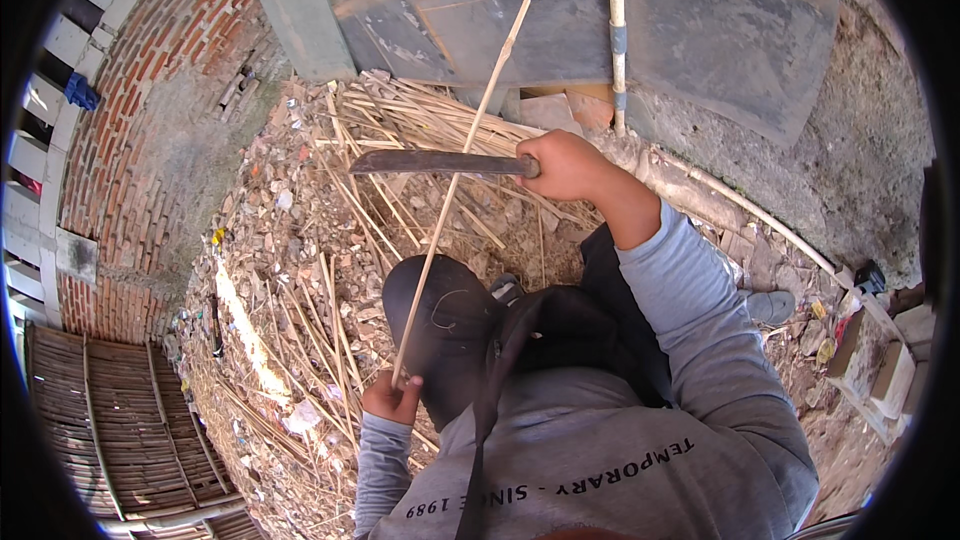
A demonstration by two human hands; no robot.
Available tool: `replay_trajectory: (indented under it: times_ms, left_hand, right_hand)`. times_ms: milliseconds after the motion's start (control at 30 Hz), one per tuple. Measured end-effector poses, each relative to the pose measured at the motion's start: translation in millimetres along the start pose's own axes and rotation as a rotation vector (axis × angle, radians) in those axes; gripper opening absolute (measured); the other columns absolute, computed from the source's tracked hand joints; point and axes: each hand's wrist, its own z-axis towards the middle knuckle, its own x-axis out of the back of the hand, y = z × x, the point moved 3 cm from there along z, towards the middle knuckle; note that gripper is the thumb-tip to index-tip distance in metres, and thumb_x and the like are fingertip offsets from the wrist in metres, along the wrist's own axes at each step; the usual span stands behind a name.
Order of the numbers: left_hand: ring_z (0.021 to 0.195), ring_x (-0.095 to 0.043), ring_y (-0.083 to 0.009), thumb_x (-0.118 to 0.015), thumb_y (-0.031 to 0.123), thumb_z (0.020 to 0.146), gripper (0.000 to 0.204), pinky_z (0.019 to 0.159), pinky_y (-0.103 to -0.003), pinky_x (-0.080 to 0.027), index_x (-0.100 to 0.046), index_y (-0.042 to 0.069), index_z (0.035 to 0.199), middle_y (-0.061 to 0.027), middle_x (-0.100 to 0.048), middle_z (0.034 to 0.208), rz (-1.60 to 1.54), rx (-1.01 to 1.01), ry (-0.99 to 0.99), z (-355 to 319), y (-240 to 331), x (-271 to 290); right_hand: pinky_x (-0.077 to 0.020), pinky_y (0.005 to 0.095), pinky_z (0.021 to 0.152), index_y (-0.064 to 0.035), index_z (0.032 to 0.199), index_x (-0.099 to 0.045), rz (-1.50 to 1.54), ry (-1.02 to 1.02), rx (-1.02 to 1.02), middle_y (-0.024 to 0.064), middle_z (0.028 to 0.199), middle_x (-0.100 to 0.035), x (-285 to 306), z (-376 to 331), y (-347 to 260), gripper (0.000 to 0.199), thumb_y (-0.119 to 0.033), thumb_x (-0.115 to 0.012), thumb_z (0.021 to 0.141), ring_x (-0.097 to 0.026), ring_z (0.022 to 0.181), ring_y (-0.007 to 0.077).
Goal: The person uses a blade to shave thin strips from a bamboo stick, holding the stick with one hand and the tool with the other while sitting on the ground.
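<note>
Pinching a thin stick (455,180), left hand (392,398); right hand (565,165) fist-tight on blade (430,162) crossing it.

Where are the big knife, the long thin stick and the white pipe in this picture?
Big knife (430,162), head view, middle of the dark blade.
Long thin stick (440,220), head view, mid-shaft below the blade.
White pipe (617,40), head view, on its grey band.
</note>
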Motion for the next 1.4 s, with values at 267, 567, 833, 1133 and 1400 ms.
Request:
replay_trajectory:
  times_ms: [267,567,833,1133,1400]
  left_hand:
    - [0.051,-0.048,-0.0107,-0.078,0.026,0.083,0.036,0.049,-0.029,-0.040,-0.054,0.003,0.070,-0.0026,-0.051,0.054,-0.079,-0.001,0.020,-1,4,-5]
    - [0.049,-0.051,-0.0124,-0.076,0.025,0.084,0.030,0.049,-0.029,-0.042,-0.059,0.002,0.075,-0.0055,-0.054,0.054,-0.044,-0.023,0.009,-1,7,0]
    - [0.046,-0.052,-0.0218,-0.076,0.033,0.083,0.041,0.047,-0.035,-0.041,-0.053,0.003,0.067,-0.0084,-0.050,0.050,0.157,-0.054,0.052,5,19,46]
    - [0.046,-0.050,-0.0203,-0.076,0.030,0.082,0.039,0.047,-0.034,-0.041,-0.052,0.002,0.067,-0.0080,-0.049,0.050,0.144,-0.040,0.072,0,11,41]
    - [0.046,-0.053,-0.0262,-0.076,0.029,0.081,0.037,0.048,-0.037,-0.042,-0.054,0.001,0.069,-0.0100,-0.051,0.052,0.163,-0.017,0.070,4,25,43]
  right_hand:
    - [-0.0513,0.0460,0.071,-0.0087,0.095,-0.069,-0.010,-0.024,-0.029,0.0183,0.081,-0.067,3,0,-3,0.027,-0.028,-0.073,0.076,-0.065,0.081,0.0374]
    - [-0.0493,0.0456,0.067,-0.0066,0.090,-0.068,-0.080,-0.041,0.028,0.0183,0.076,-0.065,7,0,-12,0.026,-0.027,-0.075,0.076,-0.064,0.075,0.0377]
    - [-0.0511,0.0468,0.071,-0.0117,0.092,-0.070,-0.050,0.061,-0.079,0.0160,0.078,-0.067,19,1,7,0.025,-0.027,-0.074,0.073,-0.066,0.081,0.0365]
    - [-0.0515,0.0463,0.070,-0.0098,0.090,-0.070,0.021,0.026,-0.032,0.0169,0.077,-0.067,11,1,-1,0.025,-0.027,-0.074,0.073,-0.066,0.078,0.0368]
    - [-0.0504,0.0461,0.068,-0.0093,0.090,-0.069,-0.076,0.018,0.112,0.0172,0.077,-0.066,4,-1,-23,0.024,-0.029,-0.073,0.076,-0.065,0.077,0.0374]
